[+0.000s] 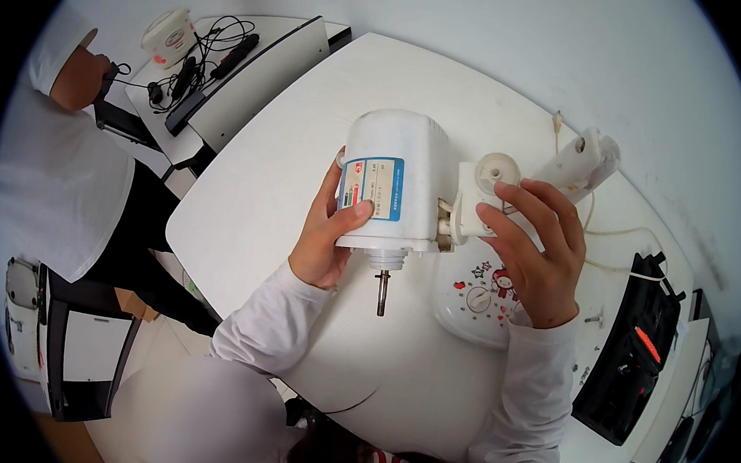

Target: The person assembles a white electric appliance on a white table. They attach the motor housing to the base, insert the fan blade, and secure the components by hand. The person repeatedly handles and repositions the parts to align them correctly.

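My left hand grips a white fan motor housing with a blue label, held above the white table. A metal shaft sticks out of the housing's lower end. My right hand holds the white neck bracket joined to the housing's right side. Beyond it a white stand tube lies on the table. Under my right hand lies the white fan base with a dial and cartoon stickers.
A black tool case lies at the table's right edge, with a white cord running to it. Another person in white sits at the left by a second table holding cables and a small white appliance.
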Available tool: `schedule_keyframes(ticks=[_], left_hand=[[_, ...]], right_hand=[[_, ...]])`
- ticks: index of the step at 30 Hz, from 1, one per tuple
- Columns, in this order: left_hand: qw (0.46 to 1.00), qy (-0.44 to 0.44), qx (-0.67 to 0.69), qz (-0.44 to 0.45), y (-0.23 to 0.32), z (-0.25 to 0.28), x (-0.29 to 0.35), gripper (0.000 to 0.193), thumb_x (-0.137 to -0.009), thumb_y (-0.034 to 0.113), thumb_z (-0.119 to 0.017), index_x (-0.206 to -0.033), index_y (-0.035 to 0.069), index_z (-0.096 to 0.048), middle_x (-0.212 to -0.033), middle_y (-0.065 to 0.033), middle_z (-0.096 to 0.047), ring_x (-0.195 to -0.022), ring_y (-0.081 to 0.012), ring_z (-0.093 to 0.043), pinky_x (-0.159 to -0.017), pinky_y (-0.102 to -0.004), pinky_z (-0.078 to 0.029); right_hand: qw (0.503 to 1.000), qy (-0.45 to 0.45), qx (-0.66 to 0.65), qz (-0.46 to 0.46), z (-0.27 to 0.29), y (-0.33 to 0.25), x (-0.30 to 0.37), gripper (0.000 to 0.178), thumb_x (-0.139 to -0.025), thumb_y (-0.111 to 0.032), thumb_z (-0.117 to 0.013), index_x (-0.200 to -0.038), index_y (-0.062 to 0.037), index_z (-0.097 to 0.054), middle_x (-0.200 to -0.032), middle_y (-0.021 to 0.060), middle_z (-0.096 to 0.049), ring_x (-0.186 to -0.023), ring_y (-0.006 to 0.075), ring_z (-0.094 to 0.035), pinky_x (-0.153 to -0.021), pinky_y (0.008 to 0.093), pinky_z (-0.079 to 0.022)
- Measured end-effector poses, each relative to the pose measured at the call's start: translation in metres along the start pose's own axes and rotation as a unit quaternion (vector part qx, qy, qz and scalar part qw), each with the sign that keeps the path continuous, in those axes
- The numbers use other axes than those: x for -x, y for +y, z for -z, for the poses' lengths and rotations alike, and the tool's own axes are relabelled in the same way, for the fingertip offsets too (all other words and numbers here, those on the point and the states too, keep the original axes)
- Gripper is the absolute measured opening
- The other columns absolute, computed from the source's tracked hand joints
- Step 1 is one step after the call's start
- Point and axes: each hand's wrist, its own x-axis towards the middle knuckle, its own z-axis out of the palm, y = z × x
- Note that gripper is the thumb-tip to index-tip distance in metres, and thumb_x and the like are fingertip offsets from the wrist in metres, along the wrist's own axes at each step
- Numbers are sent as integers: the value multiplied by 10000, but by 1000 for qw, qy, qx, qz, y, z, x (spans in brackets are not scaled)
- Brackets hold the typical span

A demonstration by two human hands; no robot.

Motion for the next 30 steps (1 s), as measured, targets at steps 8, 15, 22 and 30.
schedule_keyframes(ticks=[8,15,22,30], left_hand=[[1000,1,-15,-14,-1,-1,-1,1029,-751,180,-717,-1522,73,-44,-1365,-185,-427,-1214,-274,-518,-1010,-388,-452],[999,2,-6,-38,-1,3,-2,1059,-733,180,-733,-1524,71,-36,-1370,-202,-426,-1226,-286,-509,-1015,-395,-441],[993,5,-70,-98,9,-1,-2,1119,-692,207,-771,-1525,68,-37,-1320,-224,-475,-1174,-298,-549,-1013,-385,-429],[968,2,-169,-183,12,-2,3,1165,-685,208,-793,-1525,73,3,-1215,-186,-538,-1104,-263,-584,-962,-350,-461]], right_hand=[[1000,-27,7,-3,0,2,4,405,-556,-94,-787,-943,-185,-706,-1081,-29,-639,-1020,211,-599,-748,322,-519],[1000,-21,1,-5,0,-2,1,432,-543,-101,-798,-957,-182,-705,-1088,-32,-639,-1015,210,-599,-742,316,-515],[1000,7,4,-1,-4,1,6,470,-533,-90,-795,-989,-164,-704,-1097,2,-636,-926,215,-604,-718,321,-522],[998,-41,8,-39,-4,-5,4,549,-520,-47,-794,-1045,-181,-701,-1102,33,-609,-911,240,-594,-701,341,-528]])
